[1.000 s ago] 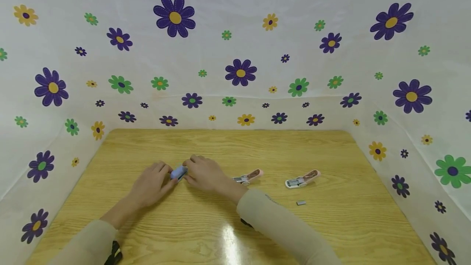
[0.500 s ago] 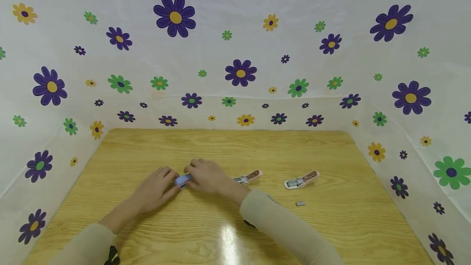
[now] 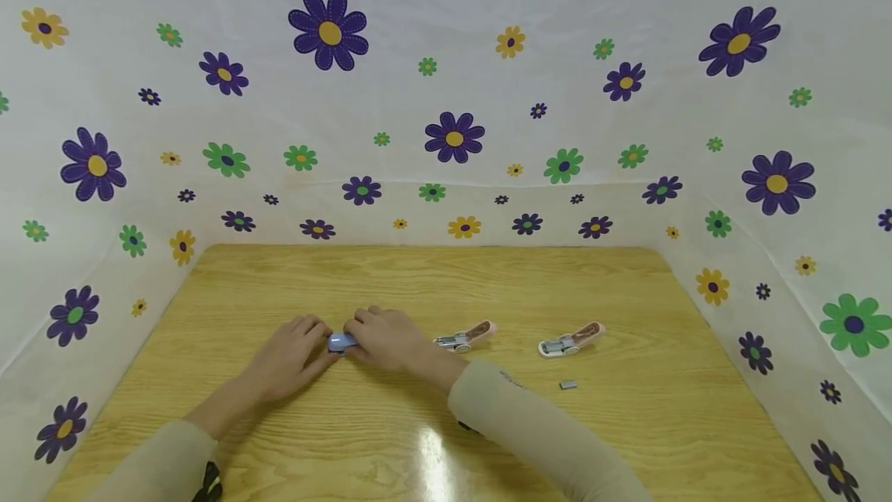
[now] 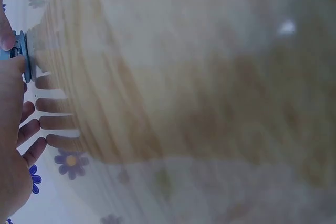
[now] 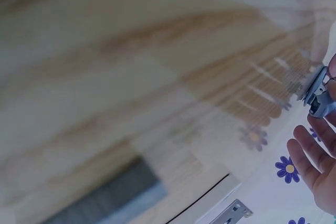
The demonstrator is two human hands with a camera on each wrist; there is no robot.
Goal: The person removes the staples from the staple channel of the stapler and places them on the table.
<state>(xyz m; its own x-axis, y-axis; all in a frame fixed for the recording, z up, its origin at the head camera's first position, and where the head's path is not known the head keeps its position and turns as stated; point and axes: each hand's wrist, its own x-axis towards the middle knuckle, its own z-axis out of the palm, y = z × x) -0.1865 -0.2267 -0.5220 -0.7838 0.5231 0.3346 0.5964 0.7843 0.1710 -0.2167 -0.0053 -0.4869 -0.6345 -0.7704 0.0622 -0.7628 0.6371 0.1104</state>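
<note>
A small blue stapler [image 3: 341,342] sits low over the wooden table between my two hands. My left hand [image 3: 289,355] pinches its left end with thumb and fingers. At its right end my right hand [image 3: 386,339] grips it, the fingers covering much of that side. In the left wrist view the stapler's grey-blue base [image 4: 27,59] shows beside the thumb. The right wrist view catches the stapler's end [image 5: 319,98] at the frame's right edge, with some fingers of that hand extended below it.
Two pink-and-white staplers lie opened up on the table: one [image 3: 463,339] just right of my right hand, another [image 3: 570,341] farther right. In front of the farther one lies a short grey strip of staples [image 3: 568,385]. Flower-printed white sheeting [image 3: 390,91] encloses the back and sides.
The blue stapler has turned from a slanted pose to a more level one and shifted slightly toward me. Both hands have kept hold of it. The other staplers and the staples stay put.
</note>
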